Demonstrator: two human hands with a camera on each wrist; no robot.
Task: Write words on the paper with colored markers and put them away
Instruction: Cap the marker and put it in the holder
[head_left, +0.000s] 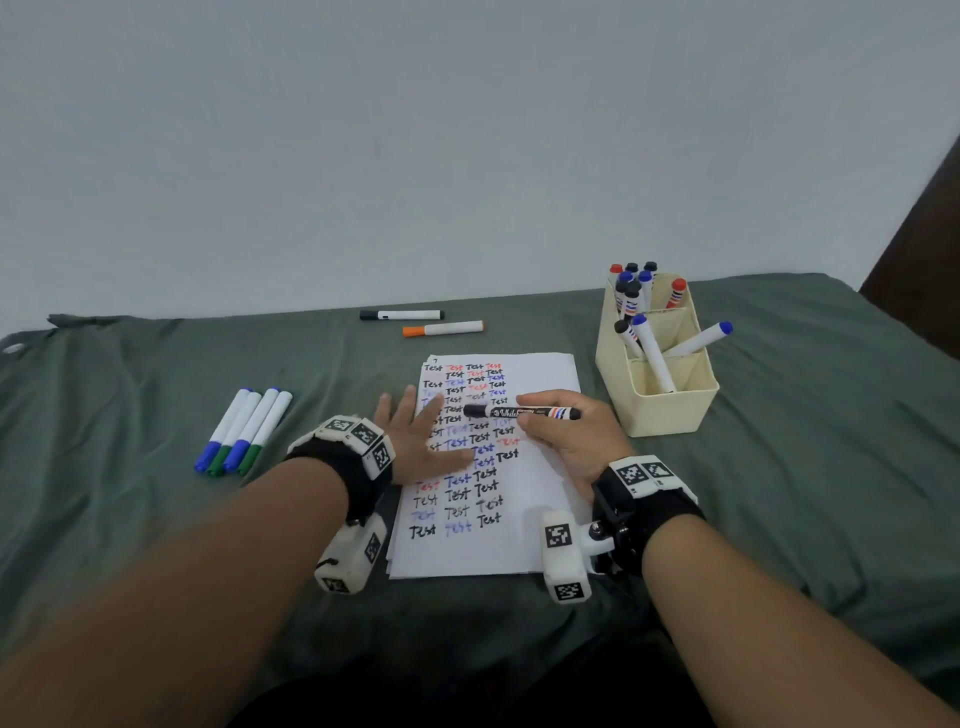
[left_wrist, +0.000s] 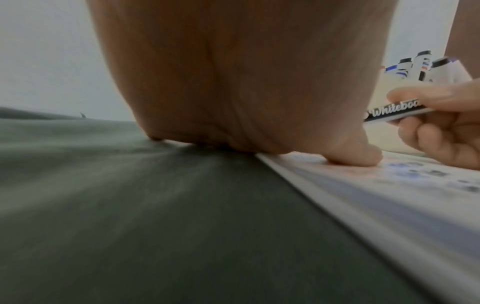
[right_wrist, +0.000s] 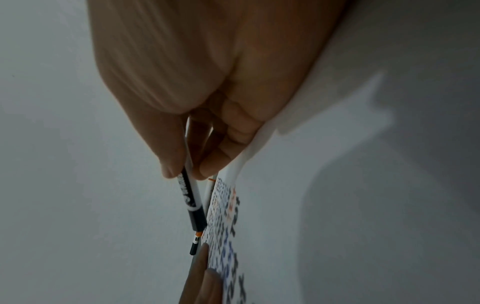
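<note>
On the wrinkled grey-green cloth (head_left: 130, 519), at centre: white sheet of paper (head_left: 540, 540), lying flat, upper two-thirds filled with rows of the handwritten word "Test" in black, blue and red ink. Above the sheet, held level and crosswise: black-barrelled whiteboard marker (head_left: 522, 412) with black cap pointing left, white script lettering and red-and-blue stripes near its tail. Right hand (head_left: 569, 441): thumb and curled fingers pinched around the marker's rear half, heel resting on the paper. Left hand (head_left: 421, 441): fingers straight and spread, pressed flat across the paper's left edge, holding nothing. To the right, just beside the paper: cream plastic compartmented organiser (head_left: 670, 410), standing upright with red-, blue- and black-capped markers in its compartments. Behind the paper: black-capped white marker (head_left: 401, 315) and orange-capped white marker (head_left: 442, 329), lying parallel. At left, well apart: four white markers with blue and green caps (head_left: 243, 431), laid side by side.
</note>
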